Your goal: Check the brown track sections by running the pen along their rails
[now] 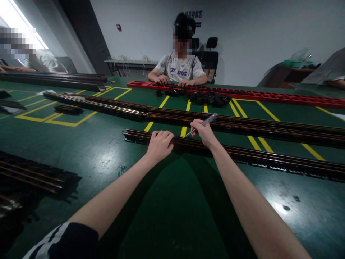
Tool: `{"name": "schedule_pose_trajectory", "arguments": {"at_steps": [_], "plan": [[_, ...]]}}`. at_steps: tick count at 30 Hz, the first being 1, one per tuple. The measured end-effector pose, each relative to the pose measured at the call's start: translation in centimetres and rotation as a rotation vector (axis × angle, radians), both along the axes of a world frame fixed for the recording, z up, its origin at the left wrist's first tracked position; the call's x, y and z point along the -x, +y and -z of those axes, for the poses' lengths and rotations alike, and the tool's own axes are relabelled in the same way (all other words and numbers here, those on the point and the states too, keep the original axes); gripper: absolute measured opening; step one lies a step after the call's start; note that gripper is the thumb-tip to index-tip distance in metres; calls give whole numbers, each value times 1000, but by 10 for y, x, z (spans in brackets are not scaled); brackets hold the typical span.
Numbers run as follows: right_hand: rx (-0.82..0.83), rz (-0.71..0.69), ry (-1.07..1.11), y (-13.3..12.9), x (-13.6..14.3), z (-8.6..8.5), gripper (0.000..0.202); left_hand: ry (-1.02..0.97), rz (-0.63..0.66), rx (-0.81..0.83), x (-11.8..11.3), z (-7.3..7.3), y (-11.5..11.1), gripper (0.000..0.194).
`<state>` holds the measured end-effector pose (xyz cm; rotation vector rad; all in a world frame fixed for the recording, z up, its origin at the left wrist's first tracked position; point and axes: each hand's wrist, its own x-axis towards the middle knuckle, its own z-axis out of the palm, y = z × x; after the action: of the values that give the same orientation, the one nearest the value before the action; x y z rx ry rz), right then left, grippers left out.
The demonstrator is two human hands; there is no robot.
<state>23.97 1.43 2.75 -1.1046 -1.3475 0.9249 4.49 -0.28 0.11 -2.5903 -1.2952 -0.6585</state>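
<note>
A long black rail with copper-coloured strips [269, 158] lies across the green table in front of me. My left hand [161, 145] is closed over it near its left end, fingers wrapped round the far side. In my right hand [203, 132] is a screwdriver [209, 119] with a clear handle, held slanted. Its thin shaft points down and left, and the tip meets the rail just right of my left hand. Whether the tip sits in a screw or slot is too small to tell.
Behind it runs another bundle of long black rails [167, 114]. More rails [32, 172] lie at the left front. Across the table a person [179, 64] works at a red slotted frame [283, 96], beside a heap of small black parts [208, 99]. Yellow tape lines [75, 124] mark the table.
</note>
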Motion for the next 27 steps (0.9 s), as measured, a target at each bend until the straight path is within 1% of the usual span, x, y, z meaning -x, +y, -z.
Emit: {"name": "schedule_pose_trajectory", "arguments": {"at_steps": [7, 15, 21, 27], "plan": [[-6, 31, -48, -3, 2, -3, 28, -4, -20, -9, -2, -2, -3, 29], [-12, 16, -73, -5, 8, -9, 27, -33, -64, -33, -2, -1, -2, 35], [0, 23, -57, -5, 6, -9, 27, -52, -17, -20, 0, -2, -1, 39], [3, 27, -51, -2, 2, -3, 27, -64, 31, 3, 2, -3, 0, 40]]}}
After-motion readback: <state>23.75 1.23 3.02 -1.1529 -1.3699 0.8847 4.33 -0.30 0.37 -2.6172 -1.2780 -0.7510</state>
